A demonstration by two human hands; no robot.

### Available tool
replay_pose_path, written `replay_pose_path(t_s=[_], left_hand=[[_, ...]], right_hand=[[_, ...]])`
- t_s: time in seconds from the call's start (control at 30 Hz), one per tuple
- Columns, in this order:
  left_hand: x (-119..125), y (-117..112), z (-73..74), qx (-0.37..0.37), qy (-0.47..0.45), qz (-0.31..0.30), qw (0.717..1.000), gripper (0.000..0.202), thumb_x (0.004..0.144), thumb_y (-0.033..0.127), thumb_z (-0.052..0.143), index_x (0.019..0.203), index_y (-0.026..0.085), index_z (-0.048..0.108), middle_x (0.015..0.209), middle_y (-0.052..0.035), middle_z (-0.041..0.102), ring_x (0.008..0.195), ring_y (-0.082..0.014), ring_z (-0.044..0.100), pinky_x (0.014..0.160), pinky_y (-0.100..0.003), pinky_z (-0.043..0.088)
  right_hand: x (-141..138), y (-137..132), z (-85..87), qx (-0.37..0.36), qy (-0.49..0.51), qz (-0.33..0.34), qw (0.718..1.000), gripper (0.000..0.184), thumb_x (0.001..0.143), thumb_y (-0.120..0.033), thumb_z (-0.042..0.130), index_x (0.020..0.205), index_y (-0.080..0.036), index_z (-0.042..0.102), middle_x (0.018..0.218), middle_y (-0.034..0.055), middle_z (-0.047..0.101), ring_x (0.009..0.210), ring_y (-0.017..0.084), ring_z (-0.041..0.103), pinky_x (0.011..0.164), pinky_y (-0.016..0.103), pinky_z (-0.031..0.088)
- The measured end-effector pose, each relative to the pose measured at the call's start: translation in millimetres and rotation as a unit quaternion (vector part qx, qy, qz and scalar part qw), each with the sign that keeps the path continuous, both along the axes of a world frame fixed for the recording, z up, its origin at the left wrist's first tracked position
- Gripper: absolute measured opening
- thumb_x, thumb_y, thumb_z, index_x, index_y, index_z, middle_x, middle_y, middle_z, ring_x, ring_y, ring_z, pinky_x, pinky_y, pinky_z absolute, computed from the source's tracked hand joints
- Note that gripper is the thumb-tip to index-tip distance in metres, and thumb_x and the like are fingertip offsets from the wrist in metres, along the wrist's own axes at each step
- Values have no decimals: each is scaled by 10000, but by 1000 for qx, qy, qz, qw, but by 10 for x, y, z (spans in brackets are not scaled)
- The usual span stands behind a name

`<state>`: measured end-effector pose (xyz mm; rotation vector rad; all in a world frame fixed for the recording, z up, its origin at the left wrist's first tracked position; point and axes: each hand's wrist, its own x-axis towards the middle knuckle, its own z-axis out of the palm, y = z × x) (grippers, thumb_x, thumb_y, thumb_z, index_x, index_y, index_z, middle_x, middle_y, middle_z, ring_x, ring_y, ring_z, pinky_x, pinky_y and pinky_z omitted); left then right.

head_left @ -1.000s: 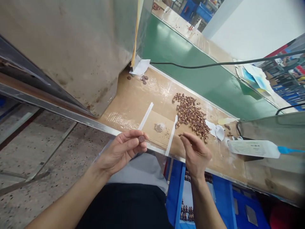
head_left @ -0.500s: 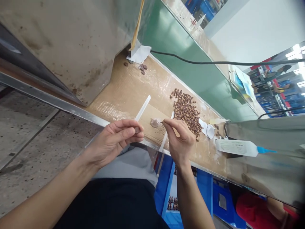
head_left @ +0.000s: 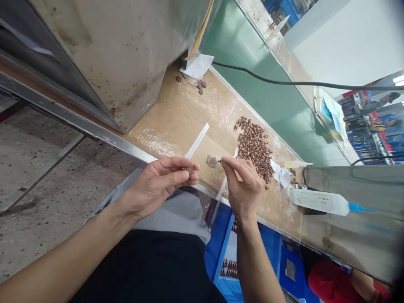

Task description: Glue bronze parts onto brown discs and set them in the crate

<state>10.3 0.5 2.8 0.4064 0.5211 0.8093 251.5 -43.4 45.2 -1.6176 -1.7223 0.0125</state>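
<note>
Between the thumb and fingers of my left hand point(head_left: 159, 185) is a small brown disc point(head_left: 190, 170). My right hand point(head_left: 244, 181) is closed in a pinch on a tiny dark part point(head_left: 220, 160); its exact kind is too small to make out. The tip of that part is at the edge of a small round translucent dish point(head_left: 212, 161), and I cannot tell whether they touch. The dish rests on the brown-covered workbench point(head_left: 176, 122). Just beyond my right hand lies a heap of small copper-and-brown parts point(head_left: 255, 147).
Several brown discs point(head_left: 201, 85) lie near a white paper point(head_left: 197, 66) at the far left. A white bottle with a blue nozzle point(head_left: 318, 201) lies at the right, beside crumpled tissue point(head_left: 282, 176). Blue crates point(head_left: 221, 235) stand below the bench edge. A black cable point(head_left: 268, 78) crosses behind.
The camera view has turned slightly, so the bench appears further right. Both hands keep their pinches, and the dark part remains beside the dish.
</note>
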Motion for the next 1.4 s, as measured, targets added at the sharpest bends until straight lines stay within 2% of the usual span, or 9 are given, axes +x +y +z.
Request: replay_pose_path(t_s=[0.17,0.27,0.47,0.67,0.9,1.07,1.2,1.3,1.4], left_hand=[[-7,1,-21,-1,-4,-3,1000,157,946,235,949,1099,228,919,1142,-70,890,942,-173,859,948,-264,711],[-7,-4,-22,-1,-5,-8,1000,197,937,233,956,1131,229,917,1131,-61,881,921,-162,849,921,-253,710],[-4,-20,-23,-6,-6,-6,1000,175,904,221,981,1068,237,922,1153,-66,888,949,-167,854,948,-259,705],[0,-17,-32,2,-10,-9,1000,203,945,198,941,1143,239,914,1159,-53,878,944,-148,840,944,-235,695],[11,-19,-3,-1,-21,2,1000,119,966,246,931,1085,240,925,1180,-79,887,984,-182,848,968,-273,692],[31,-23,11,-3,-18,-6,1000,179,967,233,929,1143,210,914,1140,-71,875,933,-156,832,923,-237,695],[42,-29,9,-8,-13,-5,1000,171,967,231,931,1136,211,916,1185,-77,876,973,-163,840,961,-245,699],[57,-27,23,-12,-19,-5,1000,147,968,218,929,1114,210,917,1154,-60,881,962,-158,851,960,-235,702],[93,-18,60,-12,-30,-14,999,117,959,220,940,1073,212,919,1083,-44,884,922,-148,855,921,-217,708]], right_hand=[[18,-4,-19,5,-21,9,1000,181,1119,-194,734,1151,-315,866,1060,20,878,953,249,801,928,458,645],[35,-6,-28,17,-34,18,999,201,1110,-173,740,1161,-322,864,1055,16,877,947,246,798,931,453,644],[34,-9,-15,15,-58,19,998,222,1112,-154,730,1173,-324,859,1068,18,876,960,254,789,926,456,641],[22,-6,-7,25,-63,19,998,228,1102,-146,741,1167,-328,862,1057,14,877,946,251,789,912,444,636],[-20,30,-42,37,2,-16,999,157,1094,-183,772,1114,-304,871,1029,14,877,938,241,805,898,427,636],[-36,45,-78,36,20,-28,999,146,1089,-177,778,1088,-287,874,1014,15,879,936,233,809,895,406,629],[-31,41,-94,35,26,-27,999,132,1086,-190,780,1096,-282,874,1017,19,879,937,234,810,879,408,643],[-25,22,-53,59,43,-39,997,109,1080,-218,793,1095,-286,877,1002,20,876,923,237,814,870,428,660],[-49,-27,62,91,107,-51,989,150,1048,-196,827,1137,-303,885,1027,23,876,950,251,823,898,464,675]])
